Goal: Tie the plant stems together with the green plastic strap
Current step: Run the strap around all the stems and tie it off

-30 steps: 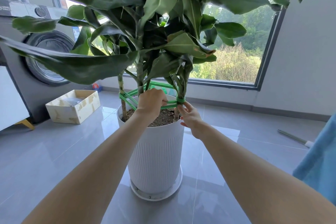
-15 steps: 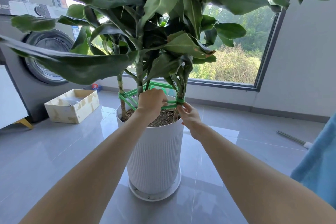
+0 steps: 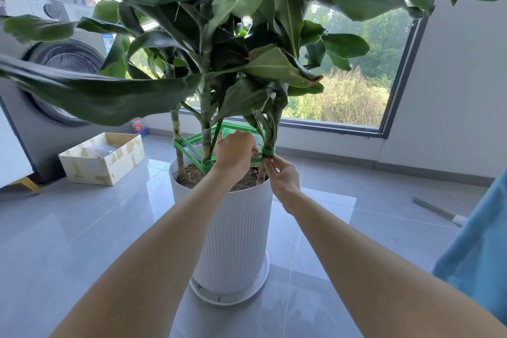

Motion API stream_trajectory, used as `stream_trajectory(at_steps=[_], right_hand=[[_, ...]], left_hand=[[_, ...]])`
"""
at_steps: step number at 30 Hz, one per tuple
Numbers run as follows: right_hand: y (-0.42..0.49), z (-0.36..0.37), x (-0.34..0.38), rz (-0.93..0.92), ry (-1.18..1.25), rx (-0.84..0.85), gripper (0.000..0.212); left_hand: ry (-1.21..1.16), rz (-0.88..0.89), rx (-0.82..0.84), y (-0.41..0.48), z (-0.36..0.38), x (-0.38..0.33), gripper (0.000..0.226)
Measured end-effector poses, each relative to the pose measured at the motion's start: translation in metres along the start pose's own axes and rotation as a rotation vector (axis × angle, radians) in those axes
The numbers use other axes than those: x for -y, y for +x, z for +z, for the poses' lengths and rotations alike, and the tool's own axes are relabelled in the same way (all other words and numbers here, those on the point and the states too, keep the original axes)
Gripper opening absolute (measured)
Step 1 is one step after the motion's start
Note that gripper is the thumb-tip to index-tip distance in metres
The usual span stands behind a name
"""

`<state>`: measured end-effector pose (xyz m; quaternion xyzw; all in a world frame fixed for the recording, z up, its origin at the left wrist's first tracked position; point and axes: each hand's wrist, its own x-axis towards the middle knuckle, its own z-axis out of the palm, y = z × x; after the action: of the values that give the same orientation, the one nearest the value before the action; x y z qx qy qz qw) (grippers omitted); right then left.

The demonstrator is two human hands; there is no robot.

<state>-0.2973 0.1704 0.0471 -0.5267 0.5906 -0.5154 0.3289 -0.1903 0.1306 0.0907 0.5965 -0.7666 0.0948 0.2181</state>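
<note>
A tall leafy plant grows from a ribbed white pot (image 3: 233,233) on the floor. Its stems include a left stem (image 3: 177,140), a middle stem (image 3: 206,134) and a right stem (image 3: 270,134). A green plastic strap (image 3: 189,149) runs between them and is wrapped around the right stem. My left hand (image 3: 236,152) grips the strap just left of the right stem, fingers curled over it. My right hand (image 3: 282,175) pinches the strap at the wrap on the right stem, from below and to the right.
An open cardboard box (image 3: 103,158) sits on the grey tile floor to the left, in front of a washing machine (image 3: 52,85). A large window (image 3: 356,77) is behind the plant. A metal rod (image 3: 439,211) lies on the floor at right, near blue cloth (image 3: 480,250).
Both hands have stayed at the right stem; my right hand's fingertips have closed up onto the strap wrap. The view has shifted slightly.
</note>
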Motion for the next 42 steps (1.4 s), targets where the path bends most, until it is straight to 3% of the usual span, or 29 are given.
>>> stream_trajectory(at_steps=[7, 11, 16, 23, 31, 36, 38, 42], right_hand=[[0.0, -0.001, 0.0, 0.006, -0.004, -0.003, 0.028], [-0.001, 0.0, 0.002, 0.01, -0.002, -0.013, 0.029], [-0.002, 0.004, 0.003, 0.031, 0.038, -0.041, 0.031], [0.001, 0.001, 0.001, 0.02, -0.001, -0.026, 0.034], [-0.005, 0.003, 0.004, 0.04, -0.148, -0.01, 0.034], [-0.02, 0.0, 0.011, 0.295, -0.01, -0.101, 0.033], [-0.026, -0.003, 0.019, 0.377, 0.058, -0.125, 0.031], [-0.04, -0.021, 0.049, 0.334, 0.116, -0.126, 0.025]], left_hand=[[0.159, 0.045, -0.022, -0.006, -0.003, -0.003, 0.01], [0.233, 0.054, -0.026, -0.011, -0.01, 0.003, 0.022], [0.232, 0.029, -0.023, -0.015, -0.01, 0.005, 0.009], [0.178, 0.009, 0.005, -0.016, -0.01, 0.008, 0.019], [-0.193, -0.037, 0.032, -0.028, -0.024, 0.016, 0.029], [-0.263, -0.119, 0.084, -0.039, -0.042, 0.014, 0.039], [-0.306, -0.128, 0.165, -0.046, -0.051, 0.012, 0.036], [-0.52, -0.175, 0.237, -0.069, -0.076, 0.009, 0.019]])
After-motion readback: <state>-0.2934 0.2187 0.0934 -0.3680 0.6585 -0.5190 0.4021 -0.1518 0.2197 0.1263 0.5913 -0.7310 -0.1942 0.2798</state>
